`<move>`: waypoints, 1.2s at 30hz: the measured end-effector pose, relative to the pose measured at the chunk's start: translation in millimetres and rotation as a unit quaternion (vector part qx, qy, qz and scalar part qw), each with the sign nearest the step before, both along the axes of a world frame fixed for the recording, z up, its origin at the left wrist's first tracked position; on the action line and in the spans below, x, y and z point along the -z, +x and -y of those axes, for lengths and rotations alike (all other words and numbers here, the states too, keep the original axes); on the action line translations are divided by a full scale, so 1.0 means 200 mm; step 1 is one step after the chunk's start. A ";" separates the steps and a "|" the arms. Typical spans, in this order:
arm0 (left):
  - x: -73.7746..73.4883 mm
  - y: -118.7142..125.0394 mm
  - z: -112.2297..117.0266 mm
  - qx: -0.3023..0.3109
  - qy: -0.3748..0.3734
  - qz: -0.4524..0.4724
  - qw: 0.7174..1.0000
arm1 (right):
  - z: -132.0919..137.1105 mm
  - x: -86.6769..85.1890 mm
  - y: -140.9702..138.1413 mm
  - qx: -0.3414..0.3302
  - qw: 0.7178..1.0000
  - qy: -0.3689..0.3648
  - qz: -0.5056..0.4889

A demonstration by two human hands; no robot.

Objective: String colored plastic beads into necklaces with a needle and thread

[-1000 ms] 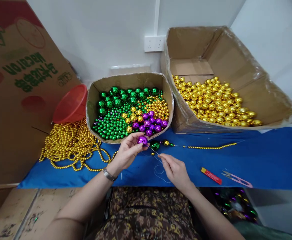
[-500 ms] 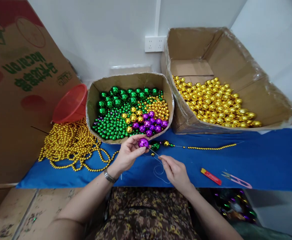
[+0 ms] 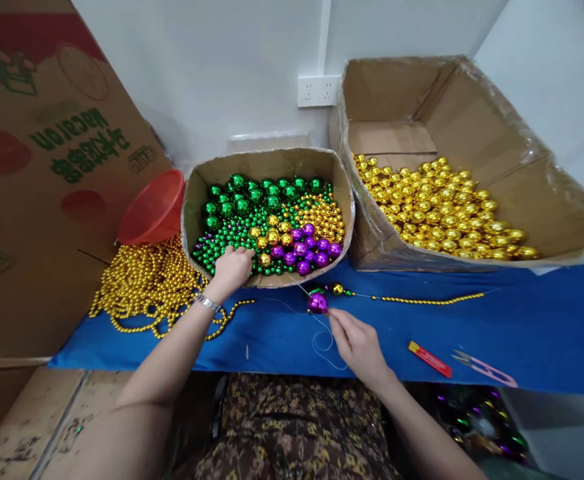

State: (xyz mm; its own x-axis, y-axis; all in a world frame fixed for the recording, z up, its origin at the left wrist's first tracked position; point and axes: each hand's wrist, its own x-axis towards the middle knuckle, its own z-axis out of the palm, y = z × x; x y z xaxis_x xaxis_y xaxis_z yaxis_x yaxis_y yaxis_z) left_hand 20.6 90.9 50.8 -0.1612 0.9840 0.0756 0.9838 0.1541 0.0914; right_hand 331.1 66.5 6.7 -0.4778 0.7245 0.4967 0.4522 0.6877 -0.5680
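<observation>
A silvery linked band [image 3: 208, 302] gleams on the left wrist [image 3: 215, 291], and there's the garment [image 3: 297, 427]: dark brown, busy with small yellowish flowers!

Left hand [image 3: 233, 270]: fingertips hidden among the small green beads [image 3: 237, 230]; grip cannot be told. Right hand [image 3: 356, 340]: end of the needle [image 3: 301, 287] hidden between its fingertips. Purple ball [image 3: 317, 304]: conceals part of the needle and most of a green ball [image 3: 317, 291]. Thread [image 3: 323, 349]: too fine to trace throughout. Carton [image 3: 22, 227]: cut by left and top edges. Large box [image 3: 547, 207]: right corner cropped. Lower pile [image 3: 516, 441]: dim, blurred.
</observation>
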 end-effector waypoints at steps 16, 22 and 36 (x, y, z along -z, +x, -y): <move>-0.08 0.32 0.15 -0.088 0.052 0.849 0.518 | 0.02 -0.05 -0.06 -0.023 1.000 -0.012 -0.006; -0.08 0.33 0.15 -0.073 0.025 0.869 0.488 | 0.02 -0.05 -0.05 -0.014 1.000 -0.007 -0.001; -0.07 0.33 0.17 -0.022 0.033 0.840 0.541 | 0.01 -0.04 -0.02 -0.020 0.999 -0.009 0.027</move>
State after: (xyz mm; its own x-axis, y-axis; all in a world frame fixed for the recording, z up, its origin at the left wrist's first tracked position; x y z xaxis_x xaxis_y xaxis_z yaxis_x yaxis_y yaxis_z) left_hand 86.3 57.8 64.7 -0.0805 0.9805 -0.1791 -0.5007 0.1156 0.8579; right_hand 328.0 64.3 15.3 -0.5324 0.7130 0.4563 0.4539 0.6955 -0.5570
